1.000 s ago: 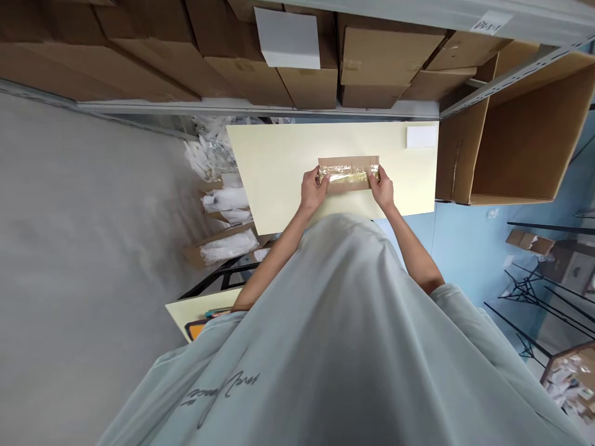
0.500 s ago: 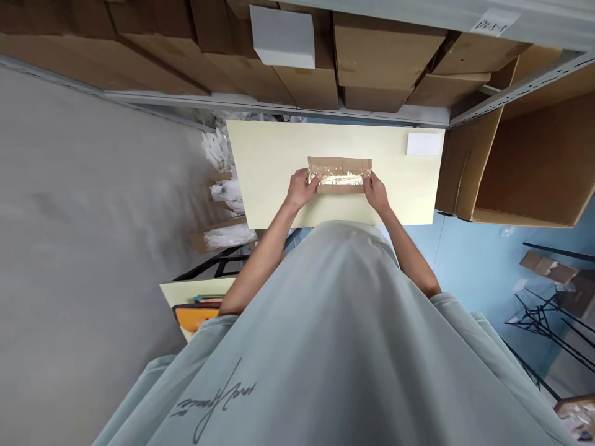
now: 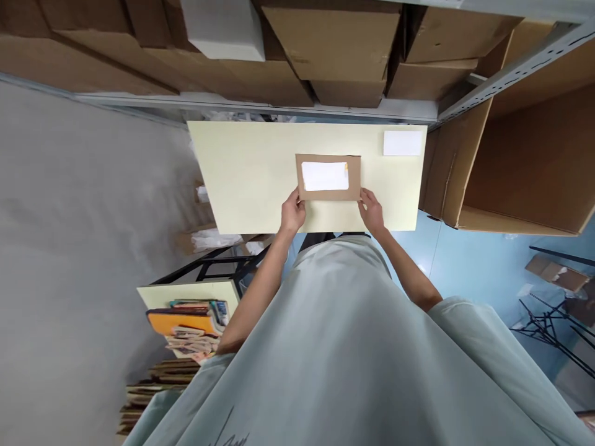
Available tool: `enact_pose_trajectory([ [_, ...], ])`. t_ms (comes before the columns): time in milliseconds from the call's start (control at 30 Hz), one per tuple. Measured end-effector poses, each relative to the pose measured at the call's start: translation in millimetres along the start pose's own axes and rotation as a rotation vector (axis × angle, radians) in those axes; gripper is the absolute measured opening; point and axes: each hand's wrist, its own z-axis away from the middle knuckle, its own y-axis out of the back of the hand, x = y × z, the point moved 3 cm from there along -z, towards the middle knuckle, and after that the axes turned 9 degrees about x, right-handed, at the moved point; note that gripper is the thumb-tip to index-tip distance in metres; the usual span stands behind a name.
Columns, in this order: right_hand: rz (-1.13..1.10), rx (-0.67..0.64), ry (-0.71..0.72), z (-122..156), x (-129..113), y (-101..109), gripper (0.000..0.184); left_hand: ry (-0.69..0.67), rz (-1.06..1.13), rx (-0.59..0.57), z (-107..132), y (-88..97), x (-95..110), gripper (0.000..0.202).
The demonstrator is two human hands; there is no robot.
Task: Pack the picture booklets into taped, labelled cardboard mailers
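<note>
A flat brown cardboard box [image 3: 328,196] is over the pale yellow tabletop [image 3: 251,173], with a white label [image 3: 324,176] on its upper face. My left hand [image 3: 292,212] grips the box's near left corner, its fingers partly tucked at the edge. At the near right corner, my right hand [image 3: 372,209] pinches the box between thumb and fingers. Whether the box rests on the tabletop or is slightly raised, I cannot tell.
A white stack of paper or labels [image 3: 402,143] lies at the table's far right corner. Behind stands a shelf of cardboard boxes [image 3: 339,46]. A large open carton [image 3: 530,155] is at the right. A side table [image 3: 153,296] with books is at the lower left.
The box has been turned: its shiny taped face showed before, now the white-labelled face is up. Both hands have moved to its near corners. The view has shifted a little to the right.
</note>
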Motion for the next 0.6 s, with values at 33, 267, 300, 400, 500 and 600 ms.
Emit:
enact_pose_trajectory([
  [33,0.0,-0.02,0.014,1.4,5.5,1.5,0.05,-0.004,-0.017,0.026,2.3,1.0,-1.5,0.066],
  [267,0.021,0.334,-0.034,-53.6,64.6,79.7,0.055,-0.297,-0.017,0.175,-3.4,-28.1,95.8,0.057],
  [300,0.029,0.401,-0.052,-69.4,75.2,93.0,0.058,-0.332,0.019,0.101,-10.1,-47.7,116.6,0.055],
  [400,0.073,0.517,-0.104,-117.2,102.1,119.8,0.064,-0.339,0.096,-0.091,-40.6,-120.4,161.5,0.049],
  [500,0.107,0.528,-0.21,-153.1,118.2,126.4,0.055,-0.21,0.062,-0.181,-78.7,-192.5,173.0,0.033],
  [600,0.092,0.502,-0.302,-170.1,123.5,120.9,0.044,-0.127,-0.039,-0.202,-105.6,-241.1,166.3,0.006],
])
